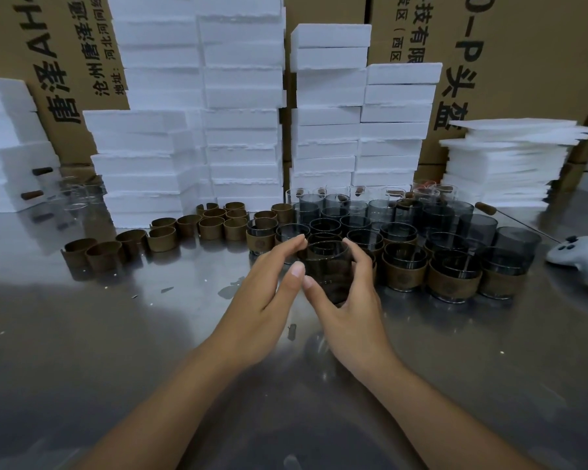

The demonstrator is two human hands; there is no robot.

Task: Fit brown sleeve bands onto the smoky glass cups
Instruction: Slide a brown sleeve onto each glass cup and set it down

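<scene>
A smoky glass cup [327,266] stands on the steel table [116,334] at the centre, its lower half looking brownish. My right hand [350,310] grips it, thumb on the near side and fingers curled round the right side. The fingers of my left hand [269,290] are nearly straight, with fingertips and thumb touching the cup's left side. Loose brown sleeve bands [214,225] lie in a row to the left. Cups with bands fitted [452,279] stand to the right, and bare smoky cups [353,212] stand behind them.
Stacks of white foam blocks [241,96] and cardboard boxes [540,62] wall off the back of the table. A white controller [577,259] lies at the far right. Clear glasses [78,195] stand at the back left.
</scene>
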